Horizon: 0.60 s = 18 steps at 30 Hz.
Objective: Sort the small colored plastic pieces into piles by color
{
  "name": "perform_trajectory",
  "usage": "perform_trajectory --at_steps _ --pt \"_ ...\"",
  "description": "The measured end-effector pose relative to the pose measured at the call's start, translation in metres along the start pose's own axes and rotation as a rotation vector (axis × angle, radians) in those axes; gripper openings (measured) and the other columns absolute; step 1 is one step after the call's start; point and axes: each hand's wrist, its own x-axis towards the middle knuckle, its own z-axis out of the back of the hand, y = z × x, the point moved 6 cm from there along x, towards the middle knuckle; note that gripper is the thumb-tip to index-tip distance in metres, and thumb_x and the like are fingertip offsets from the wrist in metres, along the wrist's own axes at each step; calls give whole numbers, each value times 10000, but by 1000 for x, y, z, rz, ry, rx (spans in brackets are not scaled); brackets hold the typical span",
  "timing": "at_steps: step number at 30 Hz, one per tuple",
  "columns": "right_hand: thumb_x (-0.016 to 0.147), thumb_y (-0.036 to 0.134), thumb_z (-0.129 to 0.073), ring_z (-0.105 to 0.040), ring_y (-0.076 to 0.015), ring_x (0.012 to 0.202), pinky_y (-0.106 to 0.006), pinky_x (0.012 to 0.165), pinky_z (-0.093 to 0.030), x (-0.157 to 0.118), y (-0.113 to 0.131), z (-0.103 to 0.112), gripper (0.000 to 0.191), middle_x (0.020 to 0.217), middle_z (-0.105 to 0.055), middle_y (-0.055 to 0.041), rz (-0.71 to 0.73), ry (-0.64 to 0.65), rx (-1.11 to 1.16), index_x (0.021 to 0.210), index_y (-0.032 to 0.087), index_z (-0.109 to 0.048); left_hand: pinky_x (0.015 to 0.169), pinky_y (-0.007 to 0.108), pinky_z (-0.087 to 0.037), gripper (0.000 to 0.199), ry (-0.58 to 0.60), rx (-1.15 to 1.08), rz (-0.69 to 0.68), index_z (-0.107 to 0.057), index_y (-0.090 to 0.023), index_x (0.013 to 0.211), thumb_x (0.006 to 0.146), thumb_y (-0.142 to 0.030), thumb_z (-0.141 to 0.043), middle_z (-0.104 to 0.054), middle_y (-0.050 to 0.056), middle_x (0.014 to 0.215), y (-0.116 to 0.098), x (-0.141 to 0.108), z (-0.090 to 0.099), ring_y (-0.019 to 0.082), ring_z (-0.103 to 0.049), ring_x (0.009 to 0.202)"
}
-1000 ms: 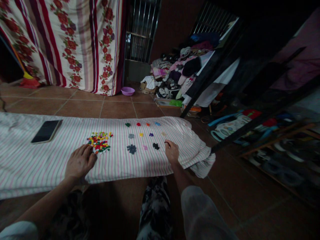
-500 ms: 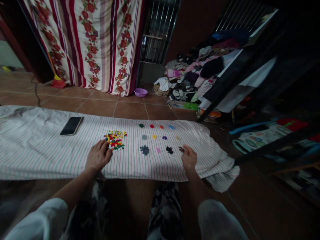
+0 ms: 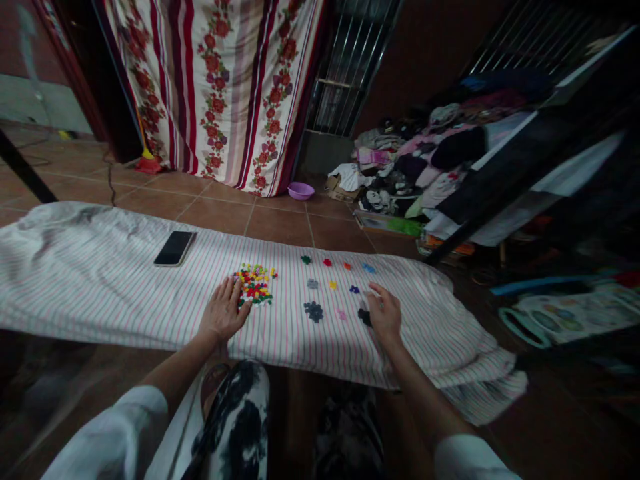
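**Colour groups are lying apart at right of centre; a mixed pile is waiting at centre-left**

The separating by colour looks partway along. On the bench (image 3: 125, 300), draped in white cloth with pink and grey stripes, ten small one-colour clusters of bead-like, plastic-looking pieces are showing. Along the top, a dark green cluster (image 3: 305, 259), a red cluster (image 3: 327, 262), an orange cluster (image 3: 347, 266) and a light blue cluster (image 3: 369, 268) are forming a row. Below, a light grey cluster (image 3: 313, 284), a yellow cluster (image 3: 333, 285) and a dark blue cluster (image 3: 355, 289) are sitting. Nearest the person, a dark grey cluster (image 3: 314, 311), a pink cluster (image 3: 341, 314) and a partly covered black cluster (image 3: 364, 317) are lying.

What is left is the mixed multicoloured pile (image 3: 256, 291), where red, yellow, green, orange and white pieces are mingling.

The left hand (image 3: 220, 317) is resting at the pile's left edge, fingers extended close together, thumb apart. The right hand (image 3: 387, 319) is hovering beside the black cluster, index finger reaching forward; whether its fingers are pinching a piece, I cannot tell.
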Motion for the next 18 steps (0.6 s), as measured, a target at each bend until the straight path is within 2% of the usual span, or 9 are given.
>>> perform_trajectory --at_steps 5,9,13,18 --pt "883 311 -476 -578 -222 966 -404 898 -472 -4 118 -69 261 984 -688 -70 310 236 208 1022 225 -680 1130 431 -344 743 29 28 1 -395 -3 1415 929 -551 -271 -384 217 1491 2 1 -9 303 -361 1401" --pt "889 193 -497 -536 -214 993 -366 923 -447 -21 184 -122 236 985 -683 -54 447 421 212 961 227 -719 1132 441 -345 725 18 46 4 -431 -8 1394 931 -542 -268 -422 211 1469 0 2 -8 301 -379 1391" --pt "882 130 -526 -496 -214 1023 -331 927 -432 -38 220 -165 263 996 -665 -53 510 631 107 998 235 -737 1125 444 -348 712 13 57 -1 -441 -10 1386 932 -532 -275 -441 211 1457 -2 2 -4 304 -393 1382" --pt "878 134 -552 -468 -216 1044 -317 918 -418 -45 233 -197 261 998 -647 -63 520 764 -22 988 262 -751 1124 437 -345 690 21 54 9 -446 -24 1387 933 -520 -290 -442 201 1460 -4 2 -1 300 -391 1384"
